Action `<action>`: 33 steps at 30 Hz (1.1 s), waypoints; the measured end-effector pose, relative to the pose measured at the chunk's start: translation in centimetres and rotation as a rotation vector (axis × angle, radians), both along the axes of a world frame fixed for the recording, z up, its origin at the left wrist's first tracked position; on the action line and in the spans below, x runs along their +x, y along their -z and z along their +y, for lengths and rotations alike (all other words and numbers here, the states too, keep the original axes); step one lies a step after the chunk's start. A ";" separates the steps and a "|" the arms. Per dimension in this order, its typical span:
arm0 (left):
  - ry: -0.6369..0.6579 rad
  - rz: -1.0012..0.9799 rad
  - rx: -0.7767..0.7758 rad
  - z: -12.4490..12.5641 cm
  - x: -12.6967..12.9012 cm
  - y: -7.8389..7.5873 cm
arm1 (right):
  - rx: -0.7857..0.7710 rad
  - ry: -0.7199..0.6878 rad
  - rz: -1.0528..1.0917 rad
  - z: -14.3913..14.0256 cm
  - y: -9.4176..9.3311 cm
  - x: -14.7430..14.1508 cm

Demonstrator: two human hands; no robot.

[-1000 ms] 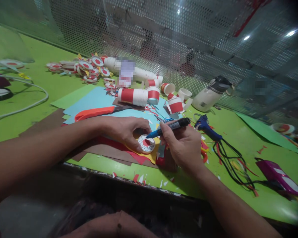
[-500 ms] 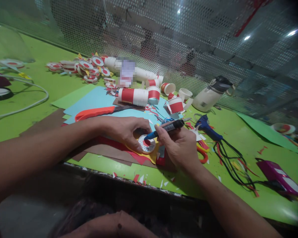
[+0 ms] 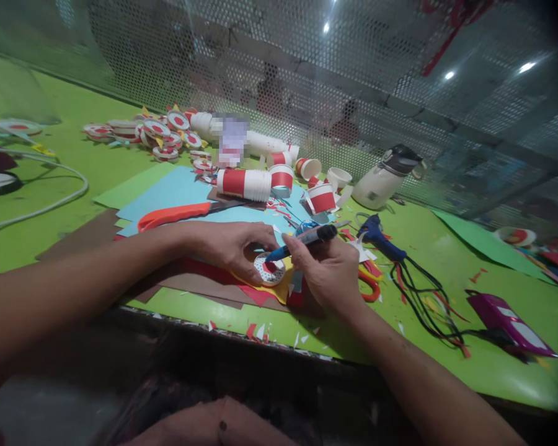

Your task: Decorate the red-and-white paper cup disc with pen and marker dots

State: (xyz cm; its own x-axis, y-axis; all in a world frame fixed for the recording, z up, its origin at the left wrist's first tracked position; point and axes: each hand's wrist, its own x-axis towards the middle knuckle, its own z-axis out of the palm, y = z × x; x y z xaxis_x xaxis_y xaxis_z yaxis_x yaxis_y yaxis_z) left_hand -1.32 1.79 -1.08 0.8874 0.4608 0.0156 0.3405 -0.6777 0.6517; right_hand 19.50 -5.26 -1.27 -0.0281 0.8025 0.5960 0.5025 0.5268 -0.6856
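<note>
Near edge of table (image 3: 441, 371): small red and white paper scraps, too many to count. Two hands at work, both full. Left hand (image 3: 235, 248): thumb and fingers clamped on one small round disc (image 3: 263, 272), gripping its left and upper edge. Disc is white, dotted, red in the middle; sits over one yellow sheet (image 3: 281, 292), in front of the person. Right hand (image 3: 332, 269): fingers closed on one marker (image 3: 304, 240), blue tip end at the disc's face, by the red patch.

Under the left wrist, layered brown and red paper. Right of right hand: one orange-and-yellow handle (image 3: 376, 291), partly hidden. Further right, one purple box (image 3: 511, 323) and black cords.

Next row: one pair of orange-handled scissors (image 3: 174, 215), lying on one light blue sheet (image 3: 153, 195); one blue glue gun (image 3: 379, 238); one green sheet (image 3: 488, 243) at right.

Farther: one red-and-white cup stack (image 3: 244, 184) on its side, about five loose cups (image 3: 322, 201), one bottle (image 3: 376, 184) tilted. Left of these, a pile of discs (image 3: 157, 129), roughly ten, overlapping. At the back, one mesh screen (image 3: 167, 68).
</note>
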 end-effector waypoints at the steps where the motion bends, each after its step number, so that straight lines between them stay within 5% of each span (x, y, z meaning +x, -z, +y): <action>1: -0.012 0.006 -0.003 0.0 0.0 -0.1 | 0.017 0.025 0.052 -0.1 -0.4 0.0; 5: -0.058 0.037 -0.037 -0.3 -0.1 -0.2 | 0.056 0.102 0.258 -0.4 -1.8 0.1; 17: -0.164 0.070 -0.032 -0.7 0.1 -0.5 | -0.151 -0.256 0.497 0.2 -2.0 1.5; 23: -0.125 0.005 -0.139 -0.4 -0.5 0.0 | -0.107 -0.244 0.650 1.4 -4.2 3.6; 33: -0.091 0.016 -0.164 -0.2 -0.4 -0.2 | -0.086 -0.034 0.233 3.8 -5.1 6.2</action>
